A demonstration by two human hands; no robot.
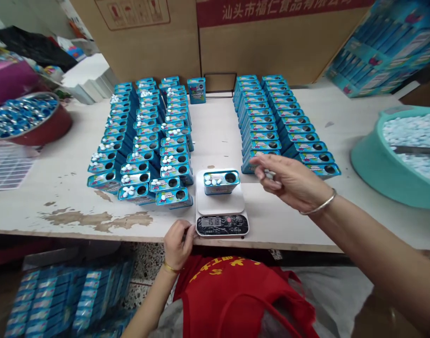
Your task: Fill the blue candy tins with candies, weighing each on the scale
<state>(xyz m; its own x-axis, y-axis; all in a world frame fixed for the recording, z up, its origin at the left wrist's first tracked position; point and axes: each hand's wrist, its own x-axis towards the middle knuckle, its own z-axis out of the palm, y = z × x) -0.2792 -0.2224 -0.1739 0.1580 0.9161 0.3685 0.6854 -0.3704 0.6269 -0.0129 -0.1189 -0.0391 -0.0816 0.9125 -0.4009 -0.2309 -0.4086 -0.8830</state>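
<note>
A small digital scale stands at the table's front edge with one blue tin on its white pan; white candies lie on the tin's lid beside its round hole. My right hand hovers just right of that tin, fingers pinched on a few white candies. My left hand rests curled at the table edge, touching the scale's left front corner. Left of the scale stand several rows of blue tins topped with candies. Behind my right hand are two rows of tins without candies.
A teal basin of white candies with a scoop sits at the right. A red-rimmed bowl of blue lids is at the far left, cardboard boxes behind. Blue cartons lie under the table. The table's front left surface is chipped.
</note>
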